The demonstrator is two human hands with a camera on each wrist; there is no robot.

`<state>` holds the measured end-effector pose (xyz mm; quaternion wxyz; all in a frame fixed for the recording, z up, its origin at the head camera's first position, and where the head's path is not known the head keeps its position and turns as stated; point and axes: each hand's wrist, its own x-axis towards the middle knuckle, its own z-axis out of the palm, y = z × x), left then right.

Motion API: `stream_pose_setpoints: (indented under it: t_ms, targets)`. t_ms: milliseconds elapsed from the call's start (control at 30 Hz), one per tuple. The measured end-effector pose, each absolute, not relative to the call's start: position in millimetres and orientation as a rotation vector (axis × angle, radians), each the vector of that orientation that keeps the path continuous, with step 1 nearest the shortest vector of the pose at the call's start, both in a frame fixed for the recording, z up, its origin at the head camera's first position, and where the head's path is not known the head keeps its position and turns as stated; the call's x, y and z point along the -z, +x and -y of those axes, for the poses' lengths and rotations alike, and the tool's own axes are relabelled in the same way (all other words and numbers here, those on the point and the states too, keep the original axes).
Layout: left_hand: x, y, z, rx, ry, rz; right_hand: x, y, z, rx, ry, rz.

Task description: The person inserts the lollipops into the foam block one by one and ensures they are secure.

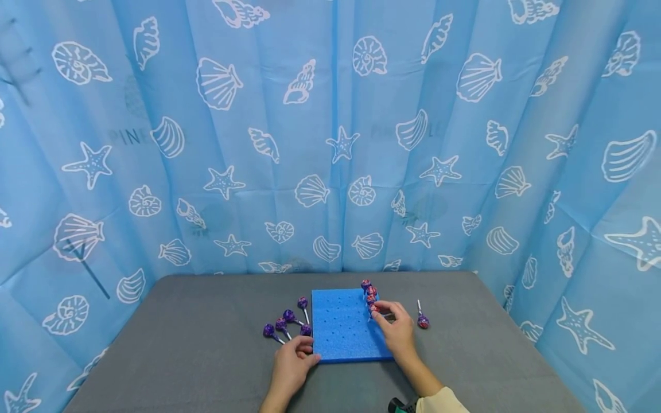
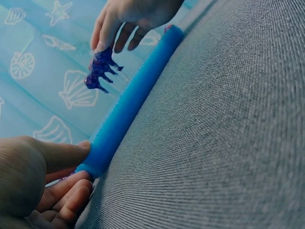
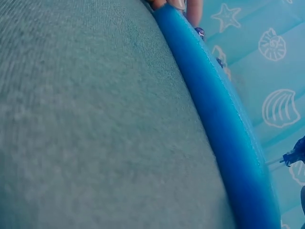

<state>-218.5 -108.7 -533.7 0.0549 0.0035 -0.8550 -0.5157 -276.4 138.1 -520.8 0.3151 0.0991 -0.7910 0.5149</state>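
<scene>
A blue foam board point(image 1: 341, 335) with rows of small holes lies on the table. My left hand point(image 1: 291, 367) grips its front left corner; in the left wrist view the thumb point(image 2: 69, 155) and curled fingers stand on either side of that corner. Along the board's right side, several lollipops point(image 1: 371, 291) in red and purple wrappers stand upright in a column. My right hand point(image 1: 400, 332) pinches the head of the nearest lollipop point(image 1: 374, 310) in this column between thumb and fingers. Whether its stick is fully in a hole cannot be seen. The right wrist view shows mostly board and table.
Left of the board, several purple-wrapped lollipops point(image 1: 289, 315) lie on the grey table point(image 1: 206, 332), close to my left hand. A single lollipop point(image 1: 423, 321) lies to the right of the board. A blue shell-patterned curtain point(image 1: 341, 143) hangs behind the table and along its sides.
</scene>
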Motion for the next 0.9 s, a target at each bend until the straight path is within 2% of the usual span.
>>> stream_pose_setpoints:
  t_ms: [567, 900]
  targets:
    - [532, -219, 108, 1.566, 0.028, 2.611, 520, -273, -151, -1.348, 0.229, 2.215]
    - [535, -218, 107, 1.527, 0.006, 2.571, 515, -266, -174, -1.178, 0.270, 2.221]
